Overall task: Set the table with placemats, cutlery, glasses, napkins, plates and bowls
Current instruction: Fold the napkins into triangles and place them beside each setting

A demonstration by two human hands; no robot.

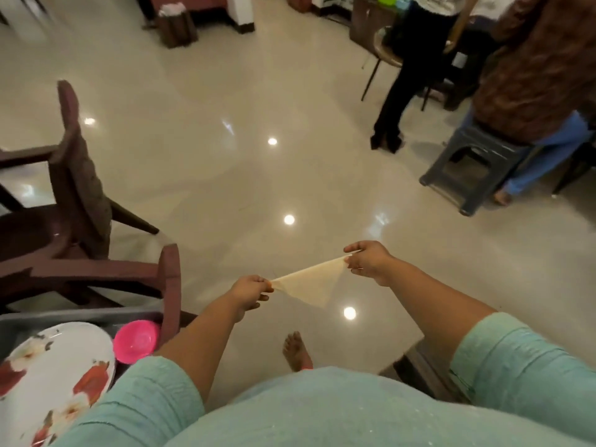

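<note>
Napkin: I see a pale napkin [309, 285] stretched in the air between both hands, above the glossy floor [225, 156]; it hangs as a triangle with its point down.
Left hand: my left hand [250, 291] pinches the napkin's left corner, fingers [263, 289] curled tight on the fabric.
Right hand: my right hand [367, 261] pinches the opposite corner, a little higher and further out, fingers closed on it.
Plate: a white plate [48, 379] with red flower print lies at lower left on a grey surface [80, 314].
Bowl: a pink bowl [137, 341] sits just beside the plate, at its right edge.
Chair: a dark wooden chair [74, 195] stands behind the plate and bowl.
Others: a person in black trousers [403, 91] stands far right; another sits on a grey stool [467, 169].
</note>
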